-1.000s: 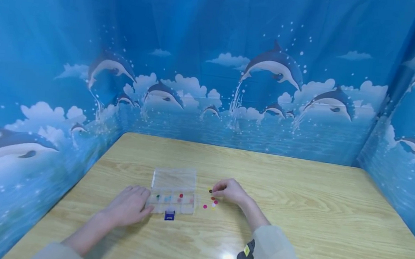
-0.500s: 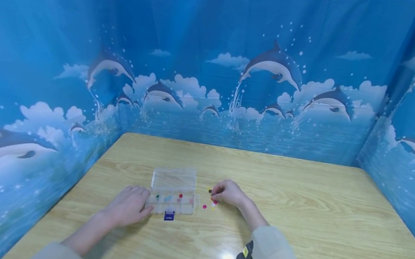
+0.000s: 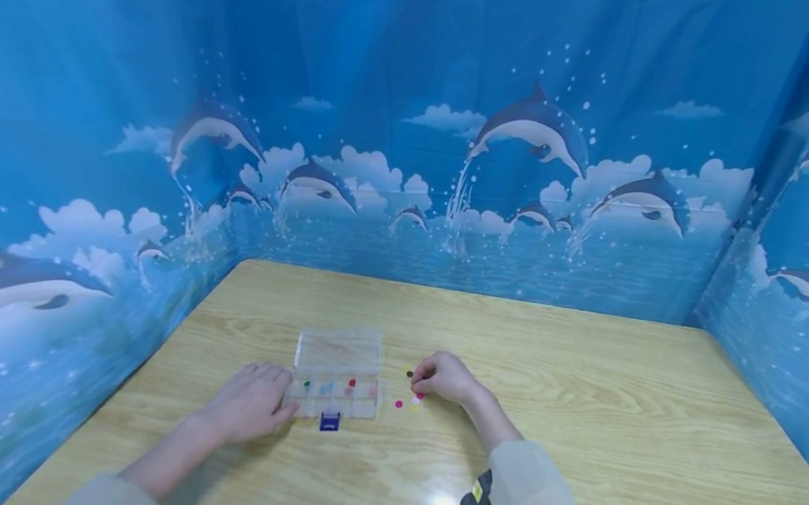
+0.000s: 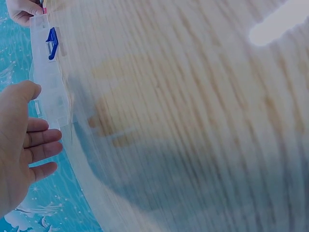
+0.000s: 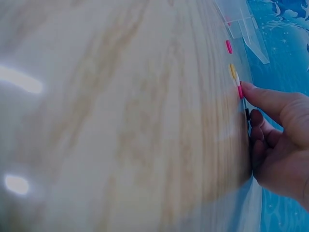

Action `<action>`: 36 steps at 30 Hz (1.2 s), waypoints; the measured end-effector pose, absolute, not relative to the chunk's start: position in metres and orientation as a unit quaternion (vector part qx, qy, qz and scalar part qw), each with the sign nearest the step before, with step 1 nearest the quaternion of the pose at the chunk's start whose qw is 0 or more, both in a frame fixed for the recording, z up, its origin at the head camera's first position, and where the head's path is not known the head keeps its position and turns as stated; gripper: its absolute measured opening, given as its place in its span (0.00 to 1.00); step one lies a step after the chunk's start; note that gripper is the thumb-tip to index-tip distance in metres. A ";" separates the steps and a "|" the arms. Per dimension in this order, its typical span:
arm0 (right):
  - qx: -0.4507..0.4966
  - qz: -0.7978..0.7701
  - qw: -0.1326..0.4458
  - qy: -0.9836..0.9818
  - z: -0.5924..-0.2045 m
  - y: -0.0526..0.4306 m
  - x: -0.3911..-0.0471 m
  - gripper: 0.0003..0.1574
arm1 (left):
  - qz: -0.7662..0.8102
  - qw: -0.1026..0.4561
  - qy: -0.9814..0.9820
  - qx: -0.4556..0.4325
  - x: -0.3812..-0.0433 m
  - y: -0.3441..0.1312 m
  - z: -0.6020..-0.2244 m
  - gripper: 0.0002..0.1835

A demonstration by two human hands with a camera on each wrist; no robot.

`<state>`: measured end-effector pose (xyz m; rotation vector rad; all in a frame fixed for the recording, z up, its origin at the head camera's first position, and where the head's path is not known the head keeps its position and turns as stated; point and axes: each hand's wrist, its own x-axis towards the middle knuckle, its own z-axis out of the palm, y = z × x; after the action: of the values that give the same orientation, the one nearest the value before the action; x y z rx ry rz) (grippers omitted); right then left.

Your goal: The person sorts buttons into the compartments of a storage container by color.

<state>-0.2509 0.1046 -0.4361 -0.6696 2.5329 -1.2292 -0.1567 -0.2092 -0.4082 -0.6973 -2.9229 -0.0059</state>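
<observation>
A clear plastic compartment box [image 3: 363, 412] lies on the table with its lid [image 3: 339, 349] laid back and a blue latch [image 3: 330, 421] in front. Several small coloured pieces sit in its compartments. My left hand [image 3: 251, 402] rests at the box's left end, fingers fairly straight, thumb by the front corner. To the right of the box, my right hand [image 3: 445, 375] reaches down to a loose group of small discs, thumb and fingertips bent at a red one [image 3: 413, 387]. I cannot tell whether they pinch it. A dark disc [image 5: 247, 114] shows close to the fingers.
A pink disc [image 3: 399, 404] and a yellow disc [image 3: 415, 408] lie between the box and the right hand. Beside the right sleeve is a black object with a yellow label [image 3: 476, 499]. A blue dolphin-print curtain [image 3: 417, 124] stands behind the wooden table [image 3: 617, 403].
My right hand has shifted slightly toward the front, its fingertips moving from beside the dark disc to the red one. The left hand and the box stay in place.
</observation>
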 end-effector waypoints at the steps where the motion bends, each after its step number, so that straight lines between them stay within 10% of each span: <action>1: -0.230 -0.421 0.126 0.868 -0.436 0.105 -0.251 0.03 | -0.002 0.069 -0.970 -0.232 -0.157 -0.209 -0.408 0.17; 36: -0.225 -0.446 0.114 0.858 -0.435 0.113 -0.254 0.03 | -0.005 0.070 -0.970 -0.234 -0.157 -0.210 -0.409 0.18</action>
<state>-0.2537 0.1128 -0.4351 -0.6610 2.5169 -1.3086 -0.1571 -0.2099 -0.4092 -0.7046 -2.9174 -0.0161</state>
